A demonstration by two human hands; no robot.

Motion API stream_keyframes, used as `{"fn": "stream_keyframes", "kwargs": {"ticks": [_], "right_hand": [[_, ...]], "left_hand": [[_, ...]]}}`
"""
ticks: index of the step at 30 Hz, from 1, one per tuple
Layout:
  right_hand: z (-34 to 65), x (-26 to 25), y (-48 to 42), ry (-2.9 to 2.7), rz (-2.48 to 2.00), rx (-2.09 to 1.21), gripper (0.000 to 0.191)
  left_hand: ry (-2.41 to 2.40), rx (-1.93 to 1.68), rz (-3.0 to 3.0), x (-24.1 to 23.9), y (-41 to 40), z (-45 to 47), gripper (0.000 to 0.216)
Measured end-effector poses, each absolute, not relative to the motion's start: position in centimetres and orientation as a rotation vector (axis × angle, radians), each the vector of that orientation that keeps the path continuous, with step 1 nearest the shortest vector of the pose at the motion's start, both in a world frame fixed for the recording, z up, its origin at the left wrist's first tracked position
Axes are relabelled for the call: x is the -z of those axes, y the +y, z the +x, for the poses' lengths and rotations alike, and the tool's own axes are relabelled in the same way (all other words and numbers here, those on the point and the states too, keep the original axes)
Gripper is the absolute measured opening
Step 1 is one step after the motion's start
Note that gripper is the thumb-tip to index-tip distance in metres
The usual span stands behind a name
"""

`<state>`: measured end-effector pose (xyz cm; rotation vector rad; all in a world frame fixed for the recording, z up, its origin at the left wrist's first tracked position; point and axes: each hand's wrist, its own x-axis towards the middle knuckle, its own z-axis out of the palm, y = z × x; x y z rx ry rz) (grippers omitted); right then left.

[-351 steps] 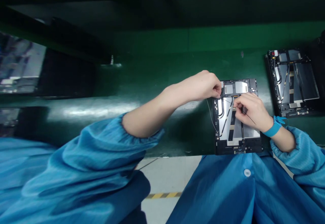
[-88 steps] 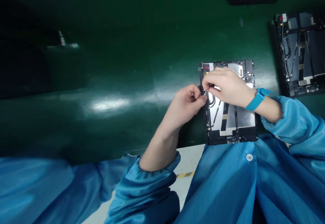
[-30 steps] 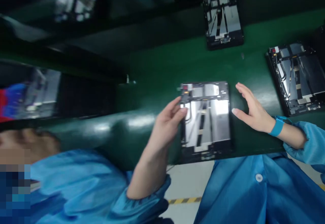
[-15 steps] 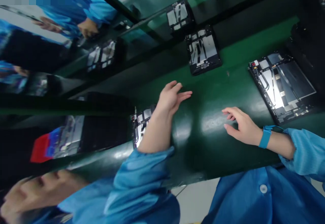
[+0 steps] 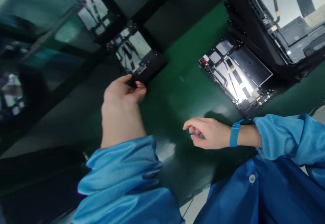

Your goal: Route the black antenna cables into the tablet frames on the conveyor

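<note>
My left hand (image 5: 124, 90) reaches to the near edge of an opened tablet (image 5: 133, 49) that shows silver battery plates and dark ribbon cables. Its fingers and thumb bend around the dark front corner; how firmly they grip is partly hidden. My right hand (image 5: 209, 132), with a blue band (image 5: 235, 134) on its wrist, hovers over the green mat (image 5: 167, 122). Its fingers are loosely curled, thumb apart, with nothing in them. Beyond it lies another opened tablet (image 5: 237, 76) with bright plates and a small red part at its corner.
At the upper right rises a stack of dark devices with a large opened one (image 5: 291, 20) on top. Behind the left tablet runs a dark glossy panel (image 5: 177, 14) with reflections in it. The mat ends at a front edge above a tiled floor (image 5: 193, 203).
The view has swung right and come closer. My left hand has moved from above the mat to the tablet at the back panel. My right hand stays over the mat, fingers more curled.
</note>
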<state>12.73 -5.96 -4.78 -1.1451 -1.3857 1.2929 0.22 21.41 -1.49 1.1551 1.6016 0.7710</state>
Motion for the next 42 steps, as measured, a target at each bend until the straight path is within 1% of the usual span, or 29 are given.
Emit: {"fn": "stream_keyframes", "kwargs": {"ticks": [4,9,12,15,17,21,25,28,32,34,37,40,42], "right_hand": [[12.7,5.2,-5.8,-1.379,-1.128,-1.274,0.026],[13.2,6.0,-6.1,-1.379,-1.097,-1.128,0.023],[14.1,5.6,-6.5,-1.379,-1.114,-0.809,0.021],[15.3,4.5,-6.7,-1.305,-1.156,-0.448,0.024],[15.9,3.9,-6.7,-1.251,-1.176,-0.342,0.029],[16.5,4.1,-6.4,-1.269,-1.236,-0.348,0.032],[17.1,5.2,-5.8,-1.364,-1.360,-0.476,0.032],[17.5,5.6,-5.2,-1.446,-1.455,-0.599,0.037],[17.3,5.4,-4.0,-1.583,-1.531,-0.600,0.044],[16.8,5.2,-3.1,-1.660,-1.562,-0.571,0.041],[16.1,4.8,-1.9,-1.780,-1.640,-0.493,0.036],[15.9,4.2,-1.3,-1.869,-1.761,-0.370,0.033],[16.1,3.8,-1.2,-1.886,-1.853,-0.302,0.031]], "left_hand": [[1.695,-0.807,0.876,-0.4,20.6,1.8,0.031],[1.556,-1.040,0.601,-2.9,17.2,2.8,0.029],[1.465,-1.021,0.528,-3.1,12.7,0.6,0.034],[1.364,-0.922,0.598,-2.2,6.3,-3.7,0.032],[1.287,-0.862,0.698,-1.4,1.4,-6.6,0.037],[1.294,-0.687,0.703,0.4,-7.9,-10.0,0.048],[1.300,-0.470,0.769,1.2,-13.5,-10.9,0.052],[1.385,-0.295,1.090,0.5,-14.5,-11.5,0.047],[1.601,-0.370,1.720,-0.7,-12.9,-11.1,0.033],[1.556,-0.353,1.978,-1.0,-11.5,-9.6,0.029],[1.562,-0.169,2.245,-1.3,-9.4,-6.3,0.028],[1.627,0.082,2.348,-1.7,-7.6,-3.3,0.025],[1.622,0.167,2.371,-2.1,-6.7,-2.1,0.028]]}}
